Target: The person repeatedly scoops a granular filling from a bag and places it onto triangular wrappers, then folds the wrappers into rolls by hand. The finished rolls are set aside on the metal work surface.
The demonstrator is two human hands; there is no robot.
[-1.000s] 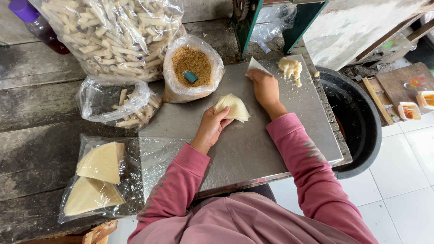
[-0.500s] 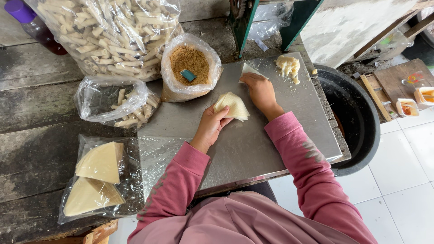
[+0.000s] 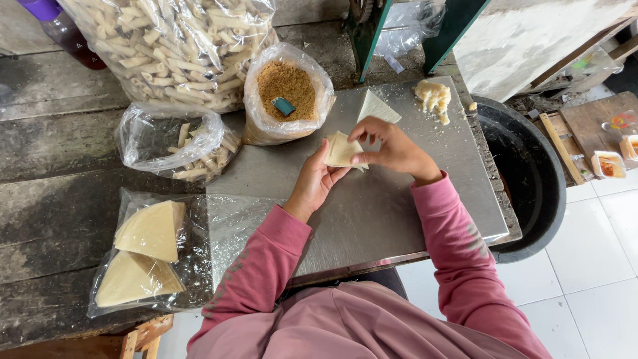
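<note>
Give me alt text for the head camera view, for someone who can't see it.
Seen from above, a person in pink sleeves holds a pale triangular wrapper between left hand and right hand over a metal tray. Behind it are an open bag of brown crumbs, bags of rolled sticks, and a stack of wrappers at left.

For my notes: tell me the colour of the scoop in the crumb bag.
Teal-blue scoop, seen in the head view.

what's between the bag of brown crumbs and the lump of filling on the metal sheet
In the head view, one flat triangular wrapper lies between the crumb bag and the filling lump, on the metal sheet.
</note>
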